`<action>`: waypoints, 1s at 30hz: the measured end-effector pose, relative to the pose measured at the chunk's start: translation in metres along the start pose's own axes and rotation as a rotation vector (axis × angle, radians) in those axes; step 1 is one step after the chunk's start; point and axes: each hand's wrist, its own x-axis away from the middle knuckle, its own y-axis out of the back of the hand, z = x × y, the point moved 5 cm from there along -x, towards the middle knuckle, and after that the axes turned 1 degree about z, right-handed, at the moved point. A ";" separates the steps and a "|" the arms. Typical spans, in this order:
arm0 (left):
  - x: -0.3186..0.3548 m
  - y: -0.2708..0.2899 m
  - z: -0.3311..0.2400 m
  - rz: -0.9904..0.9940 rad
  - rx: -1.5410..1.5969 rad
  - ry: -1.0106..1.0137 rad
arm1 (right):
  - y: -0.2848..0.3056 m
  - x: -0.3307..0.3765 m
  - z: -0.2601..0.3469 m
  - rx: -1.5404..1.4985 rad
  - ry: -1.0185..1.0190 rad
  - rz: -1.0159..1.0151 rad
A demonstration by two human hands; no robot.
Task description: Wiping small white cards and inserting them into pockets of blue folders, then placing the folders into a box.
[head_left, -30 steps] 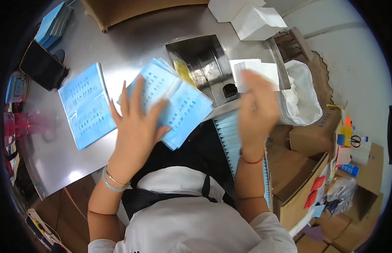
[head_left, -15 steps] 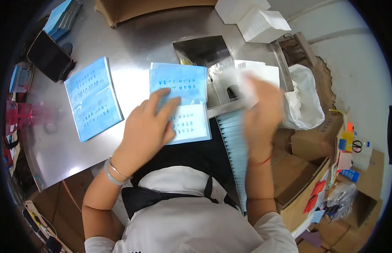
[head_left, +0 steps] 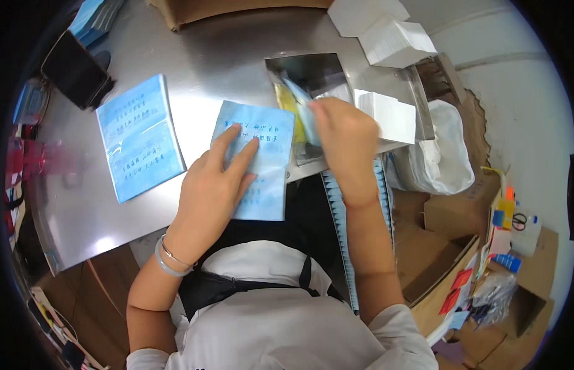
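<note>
My left hand (head_left: 216, 185) lies flat, fingers spread, on a light blue plastic packet (head_left: 259, 148) at the near edge of the steel table (head_left: 194, 68). My right hand (head_left: 345, 145) is closed around the end of another thin blue packet (head_left: 302, 114), held tilted over a shiny metal tray (head_left: 305, 74) that also has something yellow in it. A second flat blue packet (head_left: 139, 135) rests on the table to the left, apart from both hands. A long row of blue packets (head_left: 339, 228) stands on edge beside my right forearm.
A black phone (head_left: 77, 68) lies at the table's far left. White boxes (head_left: 386, 31) sit at the back right, a white bag (head_left: 444, 154) to the right. Cardboard boxes (head_left: 453, 209) stand on the floor at the right. A brown carton (head_left: 225, 9) is at the far edge.
The packet under my left hand has been turned and squared to the table edge. My right hand has moved left and forward, over the metal tray, with a thin blue packet.
</note>
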 end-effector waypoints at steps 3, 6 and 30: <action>0.003 -0.007 -0.002 -0.120 -0.066 0.076 | 0.039 0.019 -0.014 -0.067 -0.241 -0.339; -0.006 -0.017 -0.007 -0.230 -0.129 0.038 | 0.033 0.031 -0.031 0.343 -0.253 -0.202; -0.002 0.001 0.004 -0.125 -0.052 0.094 | -0.002 0.040 0.053 -0.137 0.222 0.215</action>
